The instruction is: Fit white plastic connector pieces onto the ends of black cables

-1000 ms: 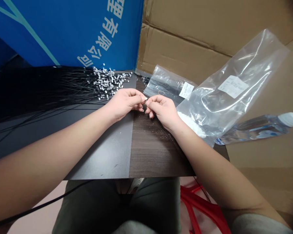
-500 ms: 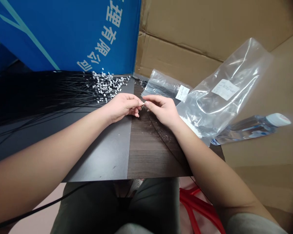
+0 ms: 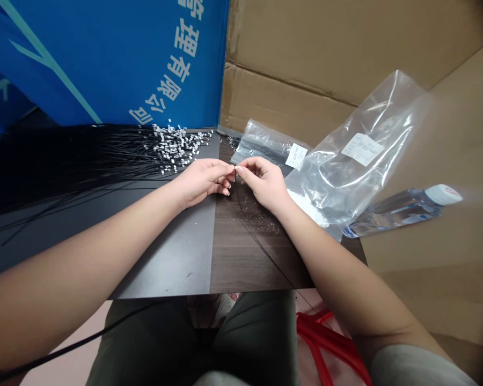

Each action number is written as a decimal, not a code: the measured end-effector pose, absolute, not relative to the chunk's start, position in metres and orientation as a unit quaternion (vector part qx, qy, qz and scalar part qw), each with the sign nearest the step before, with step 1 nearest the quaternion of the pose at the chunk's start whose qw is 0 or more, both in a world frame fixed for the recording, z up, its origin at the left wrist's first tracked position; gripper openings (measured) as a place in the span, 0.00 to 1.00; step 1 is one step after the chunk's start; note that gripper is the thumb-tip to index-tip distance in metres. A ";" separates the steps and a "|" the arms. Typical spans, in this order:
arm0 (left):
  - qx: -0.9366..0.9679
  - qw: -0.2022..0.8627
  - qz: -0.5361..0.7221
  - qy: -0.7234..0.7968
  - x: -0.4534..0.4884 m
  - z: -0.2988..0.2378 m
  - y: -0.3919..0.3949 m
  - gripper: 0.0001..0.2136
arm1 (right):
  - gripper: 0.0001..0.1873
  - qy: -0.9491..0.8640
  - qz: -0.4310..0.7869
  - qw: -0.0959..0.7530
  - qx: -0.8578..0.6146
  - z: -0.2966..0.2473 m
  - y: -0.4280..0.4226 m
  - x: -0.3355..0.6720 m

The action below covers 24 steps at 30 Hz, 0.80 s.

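My left hand (image 3: 205,181) and my right hand (image 3: 264,182) meet fingertip to fingertip above the dark wood-grain table. A thin black wire (image 3: 261,247) runs from the table's front edge up to the fingertips. My right thumb and forefinger pinch the wire's end. My left thumb and forefinger are pressed together right beside it, on something too small to make out. To the left lies a large bundle of black wires (image 3: 104,155) tipped with small white connectors (image 3: 177,145).
Behind the hands lies a clear bag (image 3: 261,142) of dark wires with a label. A larger clear bag (image 3: 346,171) holding white pieces and a water bottle (image 3: 402,212) lie to the right. Cardboard (image 3: 298,48) and a blue panel (image 3: 145,53) stand behind.
The fingertips stay together, with the right hand turned slightly. A short dark piece now shows upright between them, where a whitish bit showed before. The view has shifted slightly.
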State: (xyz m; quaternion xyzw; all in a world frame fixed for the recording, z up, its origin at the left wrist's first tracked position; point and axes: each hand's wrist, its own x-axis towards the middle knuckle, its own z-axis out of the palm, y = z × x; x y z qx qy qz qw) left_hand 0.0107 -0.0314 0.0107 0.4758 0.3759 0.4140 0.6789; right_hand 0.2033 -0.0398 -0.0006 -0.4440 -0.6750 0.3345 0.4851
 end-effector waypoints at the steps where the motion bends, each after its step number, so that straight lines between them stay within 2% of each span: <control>1: 0.482 0.678 0.409 0.375 0.011 0.010 -0.032 0.10 | 0.08 -0.669 0.336 0.492 -0.445 -0.001 -0.040 0.203; 14: 0.542 0.606 0.425 0.398 0.015 0.012 -0.034 0.02 | 0.10 -0.643 0.366 0.500 -0.450 0.000 -0.040 0.203; 18: 0.575 0.577 0.424 0.396 0.014 0.010 -0.032 0.02 | 0.13 -0.637 0.417 0.472 -0.443 0.004 -0.038 0.207; 24: 0.627 0.539 0.394 0.402 0.011 0.011 -0.032 0.02 | 0.09 -0.678 0.392 0.437 -0.442 0.015 -0.041 0.212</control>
